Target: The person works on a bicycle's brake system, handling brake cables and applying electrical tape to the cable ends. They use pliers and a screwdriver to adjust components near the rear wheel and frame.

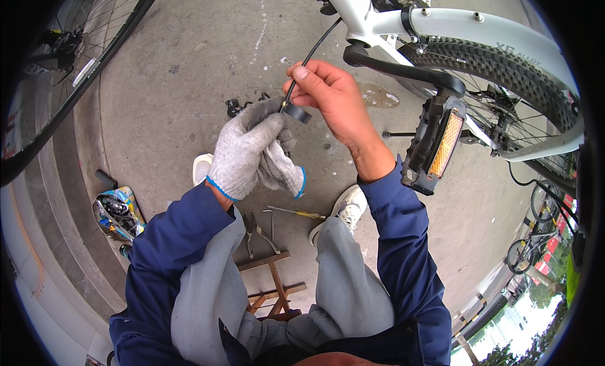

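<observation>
You are seated over a concrete floor [189, 63], and everything here sits around the white bicycle frame [479, 25] at the upper right. Its knobby rear tyre [504, 66] curves just below the frame, and a black crank arm [403, 69] runs down from the frame to a black pedal [435, 145] with an orange reflector, which hangs just right of your right wrist. Far to the left of the frame, another wheel [82, 63] with spokes arcs along the upper left edge.

Down and left of the frame, beside your left knee, an open packet [116, 211] of small dark parts lies on the floor. Between your feet, well below the frame, are pliers [255, 230] and a screwdriver [296, 212] with a yellow handle, just above a small wooden stool [274, 284].

Your left hand [246, 148], in a grey knit glove with a blue cuff, is left of the pedal; its fingers are curled up against a small black roll [296, 112]. A second, empty glove [283, 170] hangs from that hand. Your bare right hand [328, 92] is pressed together, thumb and fingers pinching a thin black cable [315, 51] that runs up to the frame. The cable's lower end meets the roll, just between both hands.
</observation>
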Demonstrator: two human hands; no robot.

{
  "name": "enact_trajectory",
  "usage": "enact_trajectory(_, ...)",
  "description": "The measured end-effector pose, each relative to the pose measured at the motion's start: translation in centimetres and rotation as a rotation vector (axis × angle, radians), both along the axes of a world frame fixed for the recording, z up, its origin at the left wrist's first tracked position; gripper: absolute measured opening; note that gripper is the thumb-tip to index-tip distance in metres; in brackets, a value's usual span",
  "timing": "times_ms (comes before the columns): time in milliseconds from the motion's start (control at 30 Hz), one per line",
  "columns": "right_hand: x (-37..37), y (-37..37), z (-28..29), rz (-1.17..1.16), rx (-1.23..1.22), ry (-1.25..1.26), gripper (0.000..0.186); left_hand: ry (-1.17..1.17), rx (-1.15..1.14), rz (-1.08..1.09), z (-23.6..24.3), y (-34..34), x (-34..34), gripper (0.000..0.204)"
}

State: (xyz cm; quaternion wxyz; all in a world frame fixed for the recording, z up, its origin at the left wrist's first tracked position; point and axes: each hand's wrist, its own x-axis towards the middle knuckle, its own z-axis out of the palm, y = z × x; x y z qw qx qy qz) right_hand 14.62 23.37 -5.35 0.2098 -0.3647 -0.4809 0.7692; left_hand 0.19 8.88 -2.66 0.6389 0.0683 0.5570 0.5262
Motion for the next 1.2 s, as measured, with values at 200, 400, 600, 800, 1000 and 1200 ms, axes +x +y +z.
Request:
enact_trajectory(200, 0.3, 0.2, -0.2, 0.015, 0.052, 0.01, 0.029, -0.103, 0.052, 0.073, 0.3, 0.0, -0.2, 0.05)
enact_trajectory(400, 0.0, 0.0, -0.6, -0.02, 0.026, 0.055, 0.024, -0.098, 0.019, 0.075, 0.4, 0.1, -0.2, 0.043)
enact_trajectory(600, 0.0, 0.0, -0.7, -0.001, 0.074, 0.03, 0.026, -0.182, -0.005, 0.064, 0.0, -0.2, -0.3, 0.038)
enact_trajectory(800, 0.4, 0.1, -0.6, 0.026, 0.084, -0.04, 0.028, -0.161, -0.031, 0.025, 0.0, -0.2, -0.6, 0.037)
enact_trajectory(1000, 0.4, 0.1, -0.7, -0.003, 0.085, -0.062, 0.027, -0.19, 0.0, 0.006, -0.1, -0.1, 0.0, 0.039)
enact_trajectory(1200, 0.5, 0.2, -0.8, 0.006, 0.079, -0.031, 0.027, -0.165, 0.003, -0.002, -0.9, -0.3, -0.3, 0.047)
